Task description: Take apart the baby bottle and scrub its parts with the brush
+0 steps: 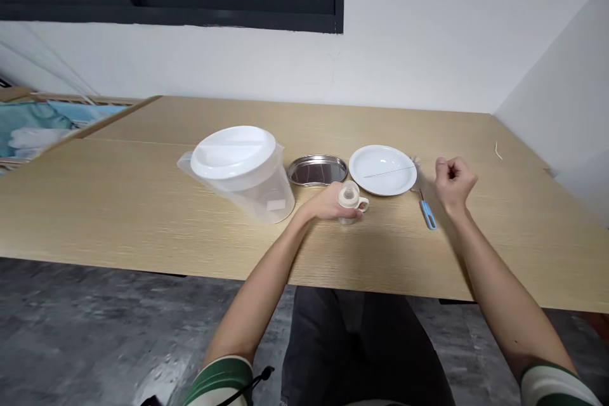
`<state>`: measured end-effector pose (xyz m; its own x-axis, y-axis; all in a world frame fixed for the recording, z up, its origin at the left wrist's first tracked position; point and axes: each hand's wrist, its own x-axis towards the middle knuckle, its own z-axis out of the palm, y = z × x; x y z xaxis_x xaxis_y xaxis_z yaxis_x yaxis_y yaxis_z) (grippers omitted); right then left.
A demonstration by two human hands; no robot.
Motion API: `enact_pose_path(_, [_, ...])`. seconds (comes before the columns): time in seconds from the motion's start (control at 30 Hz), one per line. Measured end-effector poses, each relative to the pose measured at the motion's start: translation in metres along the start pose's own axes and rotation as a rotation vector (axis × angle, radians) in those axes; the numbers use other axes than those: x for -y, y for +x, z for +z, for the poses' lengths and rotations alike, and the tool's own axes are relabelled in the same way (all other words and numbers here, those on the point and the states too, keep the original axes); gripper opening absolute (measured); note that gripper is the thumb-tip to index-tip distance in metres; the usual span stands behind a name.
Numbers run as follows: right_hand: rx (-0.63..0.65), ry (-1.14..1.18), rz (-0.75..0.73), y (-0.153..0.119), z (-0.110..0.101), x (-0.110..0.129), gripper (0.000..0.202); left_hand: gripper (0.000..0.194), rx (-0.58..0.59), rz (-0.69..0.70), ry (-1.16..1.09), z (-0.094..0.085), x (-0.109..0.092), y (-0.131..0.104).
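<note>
My left hand [328, 203] is wrapped round a small baby bottle [349, 195] with a beige top, a clear cap and a white loop handle on its right side. The bottle is upright at the table, in front of the metal tray and the white plate. My right hand [454, 183] is closed in a loose fist over the table; whether anything lies inside the fingers cannot be made out. Left of this fist lies a brush with a blue handle [428, 214], its pale bristles by the plate's edge. A thin dark rod [387, 172] crosses the plate.
A translucent pitcher with a white lid [233, 151] stands left of my left arm. Behind the bottle are an oval metal tray [318, 158] and a white plate [380, 189]. A small bent pale piece [497, 151] lies far right on the wooden table [118, 196]. A wall and window rise behind.
</note>
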<state>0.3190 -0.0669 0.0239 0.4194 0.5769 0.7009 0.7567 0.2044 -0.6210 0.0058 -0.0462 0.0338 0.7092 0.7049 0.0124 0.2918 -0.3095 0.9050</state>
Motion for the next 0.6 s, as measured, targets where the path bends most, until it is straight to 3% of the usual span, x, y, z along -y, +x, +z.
enact_pose_path(0.1, [0.298, 0.052, -0.190, -0.010, 0.002, 0.056, 0.039, 0.026, 0.003, 0.006, -0.003, 0.001, 0.000, 0.000])
enact_pose_path(0.2, [0.603, -0.064, -0.345, -0.022, 0.010, 0.117, 0.046, 0.024, -0.017, -0.003, 0.017, 0.001, 0.001, 0.000])
enact_pose_path(0.3, [0.748, -0.320, -0.432, -0.033, 0.023, 0.164, 0.060, 0.017, -0.021, 0.012, 0.085, 0.001, 0.003, 0.002])
enact_pose_path(0.43, [0.827, -0.555, -0.452, -0.043, 0.038, 0.193, 0.061, 0.015, -0.041, 0.050, 0.135, 0.001, 0.004, 0.003])
enact_pose_path(0.6, [0.866, -0.637, -0.477, -0.045, 0.046, 0.194, 0.045, 0.021, -0.067, 0.002, 0.049, 0.003, 0.003, 0.001])
